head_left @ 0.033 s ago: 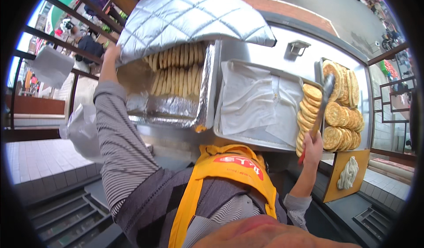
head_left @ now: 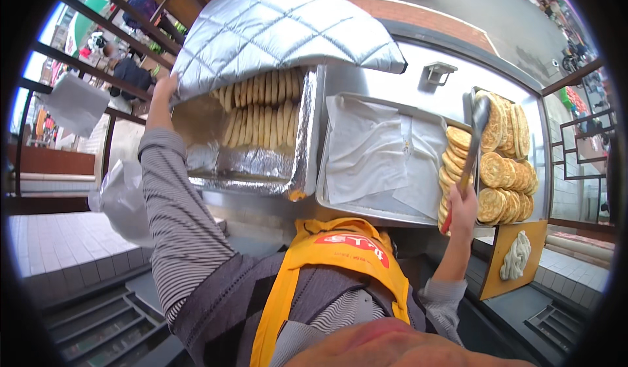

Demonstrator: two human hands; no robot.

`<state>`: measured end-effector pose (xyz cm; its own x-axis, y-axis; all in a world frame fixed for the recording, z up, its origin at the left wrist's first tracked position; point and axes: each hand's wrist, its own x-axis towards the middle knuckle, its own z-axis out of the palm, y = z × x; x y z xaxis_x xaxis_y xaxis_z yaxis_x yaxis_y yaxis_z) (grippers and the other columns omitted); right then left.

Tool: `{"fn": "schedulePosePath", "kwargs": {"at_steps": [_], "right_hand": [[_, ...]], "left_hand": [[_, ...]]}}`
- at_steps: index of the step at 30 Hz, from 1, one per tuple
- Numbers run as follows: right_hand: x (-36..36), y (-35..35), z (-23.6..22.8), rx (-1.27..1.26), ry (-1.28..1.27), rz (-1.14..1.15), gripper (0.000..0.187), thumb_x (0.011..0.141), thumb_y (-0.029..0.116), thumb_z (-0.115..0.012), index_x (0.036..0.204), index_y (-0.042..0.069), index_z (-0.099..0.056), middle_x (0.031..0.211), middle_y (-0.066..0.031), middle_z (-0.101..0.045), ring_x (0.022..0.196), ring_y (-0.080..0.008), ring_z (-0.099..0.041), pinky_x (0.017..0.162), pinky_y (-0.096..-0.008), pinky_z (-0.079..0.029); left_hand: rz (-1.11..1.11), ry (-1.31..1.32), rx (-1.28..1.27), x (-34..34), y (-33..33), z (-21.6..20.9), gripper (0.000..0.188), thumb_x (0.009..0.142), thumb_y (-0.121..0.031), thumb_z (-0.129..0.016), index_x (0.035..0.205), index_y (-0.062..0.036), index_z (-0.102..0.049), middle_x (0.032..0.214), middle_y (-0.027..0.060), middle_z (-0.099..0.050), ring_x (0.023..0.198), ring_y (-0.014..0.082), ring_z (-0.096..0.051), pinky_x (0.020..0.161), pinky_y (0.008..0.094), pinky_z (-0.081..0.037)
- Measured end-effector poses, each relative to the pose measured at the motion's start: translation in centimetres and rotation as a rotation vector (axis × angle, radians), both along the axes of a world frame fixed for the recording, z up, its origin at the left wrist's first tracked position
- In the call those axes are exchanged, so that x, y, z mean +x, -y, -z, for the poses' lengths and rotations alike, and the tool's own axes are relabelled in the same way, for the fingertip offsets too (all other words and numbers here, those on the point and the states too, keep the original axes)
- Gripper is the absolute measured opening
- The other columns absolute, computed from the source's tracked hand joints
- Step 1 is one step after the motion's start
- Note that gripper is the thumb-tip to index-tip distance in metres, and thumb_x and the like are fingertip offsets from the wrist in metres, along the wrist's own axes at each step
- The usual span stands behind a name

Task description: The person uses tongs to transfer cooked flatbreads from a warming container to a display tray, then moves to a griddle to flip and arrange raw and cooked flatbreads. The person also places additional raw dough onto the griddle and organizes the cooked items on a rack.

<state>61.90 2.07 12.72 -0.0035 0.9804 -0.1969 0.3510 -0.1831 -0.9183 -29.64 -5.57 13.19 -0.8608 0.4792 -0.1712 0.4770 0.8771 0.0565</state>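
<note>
My left hand (head_left: 161,96) grips the edge of a silver quilted cover (head_left: 281,30) and holds it lifted above a foil-lined box (head_left: 248,167). Rows of pale flatbreads (head_left: 261,115) stand on edge inside the box. My right hand (head_left: 462,207) is closed on the red handle of long metal tongs (head_left: 474,138). The tongs reach out over round golden flatbreads (head_left: 507,171), with their tips above the far ones. More flatbreads (head_left: 453,161) line the right side of a metal tray (head_left: 366,211) that is lined with white cloth (head_left: 373,151).
A wooden board (head_left: 523,233) with a strip of raw dough (head_left: 517,256) lies at the lower right. A white plastic bag (head_left: 124,200) hangs near my left elbow. Dark railings (head_left: 78,59) stand at the left, with a street beyond the counter. I wear an orange apron (head_left: 327,262).
</note>
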Motion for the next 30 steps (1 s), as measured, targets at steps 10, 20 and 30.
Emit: {"fn": "schedulePosePath", "kwargs": {"at_steps": [10,20,30], "right_hand": [[-18.8,-31.7,-1.5,-0.096,0.034,-0.316,0.029,0.09,0.021,-0.065,0.106,-0.003,-0.06,0.091,-0.0092,-0.066,0.073,-0.0116,-0.061,0.057,-0.0237,-0.045],[-25.6,-33.3,3.0,-0.352,-0.384,-0.478,0.029,0.089,0.021,-0.07,0.106,-0.002,-0.064,0.094,-0.0081,-0.069,0.085,-0.0194,-0.067,0.079,-0.0336,-0.055],[-20.9,-25.1,5.4,-0.111,-0.812,-0.487,0.056,0.083,0.002,-0.058,0.137,0.002,-0.045,0.103,-0.0038,-0.057,0.092,-0.0157,-0.058,0.085,-0.0296,-0.049]], "left_hand": [[-0.106,0.269,0.233,1.0,3.2,-0.8,0.111,0.078,-0.086,-0.044,0.126,0.0132,-0.056,0.13,0.0311,-0.057,0.127,0.0424,-0.053,0.106,0.0446,-0.039],[0.018,-0.285,0.756,6.1,2.7,-3.7,0.042,0.081,-0.039,-0.075,0.104,-0.0054,-0.069,0.098,0.0184,-0.07,0.096,0.0365,-0.066,0.086,0.0427,-0.051],[-0.215,-0.406,0.66,10.3,9.3,-4.1,0.03,0.087,-0.022,-0.066,0.107,0.0,-0.061,0.104,0.0214,-0.065,0.103,0.039,-0.062,0.089,0.0473,-0.048]]}}
